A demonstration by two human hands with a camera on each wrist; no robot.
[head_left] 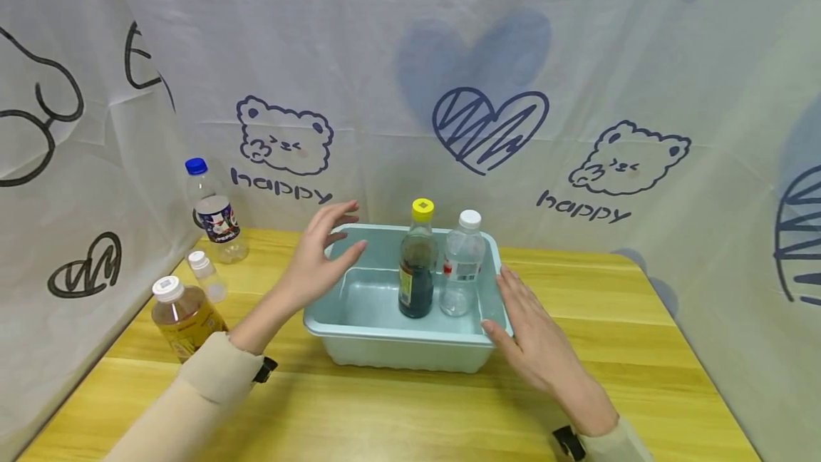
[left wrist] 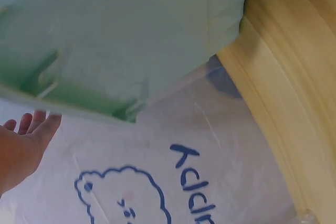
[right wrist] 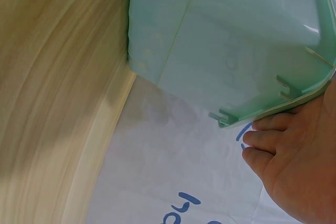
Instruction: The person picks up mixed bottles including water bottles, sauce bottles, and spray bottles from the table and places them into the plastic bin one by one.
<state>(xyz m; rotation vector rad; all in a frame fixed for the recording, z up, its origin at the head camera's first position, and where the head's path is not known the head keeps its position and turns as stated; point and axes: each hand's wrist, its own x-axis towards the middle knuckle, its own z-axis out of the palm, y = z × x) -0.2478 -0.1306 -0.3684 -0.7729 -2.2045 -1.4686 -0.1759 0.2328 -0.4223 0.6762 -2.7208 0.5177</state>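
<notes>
A light blue plastic tub (head_left: pixel 365 337) stands on the wooden table. Inside it, upright, are a bottle of dark liquid with a yellow cap (head_left: pixel 418 269) and, to its right, a clear bottle with a white cap (head_left: pixel 463 262). My left hand (head_left: pixel 317 255) hovers by the tub's left rim, thumb and fingers spread apart, holding nothing. On the other side, my right hand (head_left: pixel 539 341) lies along the right rim with its fingers extended. In the right wrist view, the fingers (right wrist: pixel 273 140) are right at the rim's underside.
Left of the tub stand a clear bottle with a blue cap (head_left: pixel 218 216), a small white-capped bottle (head_left: pixel 208 276) and a bottle of yellowish drink (head_left: pixel 186 319), partly behind my left sleeve. A printed white curtain (head_left: pixel 385 127) hangs behind the table (head_left: pixel 359 412).
</notes>
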